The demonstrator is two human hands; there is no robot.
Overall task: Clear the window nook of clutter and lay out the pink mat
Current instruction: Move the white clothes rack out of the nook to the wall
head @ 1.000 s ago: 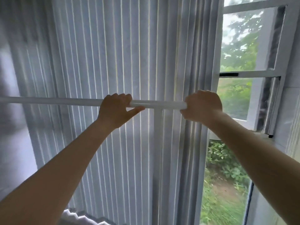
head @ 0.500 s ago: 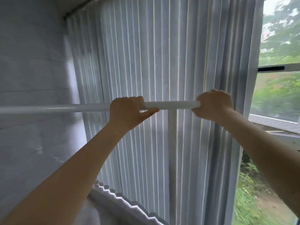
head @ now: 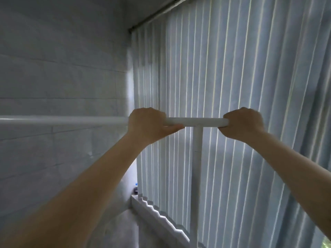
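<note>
Head view, left hand (head: 146, 125) and right hand (head: 244, 122) gripping white rail (head: 200, 121)

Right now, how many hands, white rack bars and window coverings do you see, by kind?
Hands: 2, left hand and right hand, both gripping the horizontal bar
White rack bars: 2, horizontal bar and vertical post
Vertical blinds: 1
Total: 5

vertical blinds (head: 241, 86) cover window | grey tiled wall (head: 62, 77) left | small dark item (head: 135, 190) in corner, unclear
</note>
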